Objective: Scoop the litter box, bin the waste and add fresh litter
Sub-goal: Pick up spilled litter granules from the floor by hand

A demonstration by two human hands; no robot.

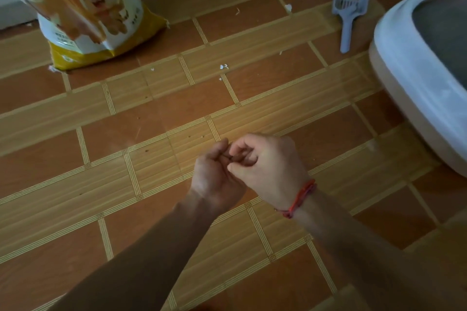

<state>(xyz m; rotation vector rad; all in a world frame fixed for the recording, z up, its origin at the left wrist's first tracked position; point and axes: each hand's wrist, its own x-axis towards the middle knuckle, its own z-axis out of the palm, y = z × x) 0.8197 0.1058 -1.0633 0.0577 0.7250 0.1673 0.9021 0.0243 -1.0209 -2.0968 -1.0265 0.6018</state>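
Fingers curled, left hand [214, 175] touches right hand [271, 169].

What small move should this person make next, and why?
Probably reach the right hand out to the scoop, taking its handle. It lies untouched on the floor beside the litter box, on that hand's side, and scooping comes first. The left hand only meets the right, fingers curled.

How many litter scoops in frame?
1. The scoop lies on the floor at upper right, just left of the litter box, handle toward the camera. Another could sit out of frame.
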